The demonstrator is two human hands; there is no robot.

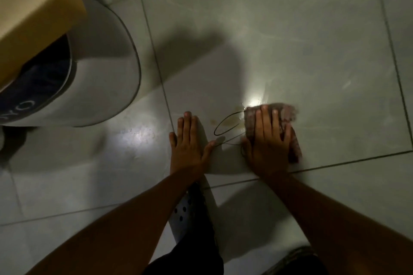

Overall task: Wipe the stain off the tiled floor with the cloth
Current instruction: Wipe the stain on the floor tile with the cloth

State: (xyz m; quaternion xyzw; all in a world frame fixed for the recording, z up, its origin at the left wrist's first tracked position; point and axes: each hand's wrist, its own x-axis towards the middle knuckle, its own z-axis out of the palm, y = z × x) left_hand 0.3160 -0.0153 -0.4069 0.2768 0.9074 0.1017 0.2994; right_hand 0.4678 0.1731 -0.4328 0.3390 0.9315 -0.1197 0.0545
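A yellowish-brown stain (231, 121) lies on the pale tiled floor (312, 51), between my two hands. My right hand (269, 140) presses flat on a pinkish checked cloth (288, 114), which sits at the stain's right edge and looks blurred. A thin dark thread (220, 126) loops from the cloth over the stain. My left hand (188, 143) rests flat on the floor to the left of the stain, fingers spread, holding nothing.
A large white rounded appliance (107, 73) stands at the left, under a beige basin (33, 0). A grey perforated clog (185, 210) shows below my left forearm. Dark grout lines cross the floor. Bright reflections shine near the cloth.
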